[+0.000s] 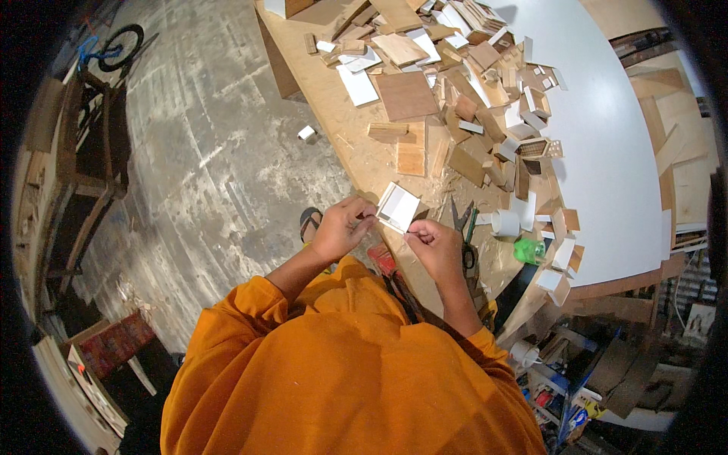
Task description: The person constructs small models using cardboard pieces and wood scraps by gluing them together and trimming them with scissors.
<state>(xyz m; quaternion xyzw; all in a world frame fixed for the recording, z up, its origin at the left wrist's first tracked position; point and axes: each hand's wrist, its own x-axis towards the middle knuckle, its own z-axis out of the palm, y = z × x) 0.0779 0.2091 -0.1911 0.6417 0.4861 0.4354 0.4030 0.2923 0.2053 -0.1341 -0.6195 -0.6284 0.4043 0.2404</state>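
A small white piece (400, 205) with raised light edges, perhaps a shallow box or frame, is at the near edge of the wooden workbench (349, 140). My left hand (345, 228) pinches at its near left corner, thumb and fingertips closed together. At its near right corner, my right hand (437, 246) is also closed in a pinch, the other fingers curled in. A thin strip runs along the piece's near edge between both hands. Whether that strip is separate, I cannot tell. Scissors (469, 256) with dark handles lie just right of my right hand.
A heap of wood and white board offcuts (455, 76) covers the bench's far part. Right of my hands are a white roll (505, 223) and a green bottle (528, 250). A large white board (599, 167) lies beyond. A white scrap (306, 133) is on the concrete floor (220, 136).
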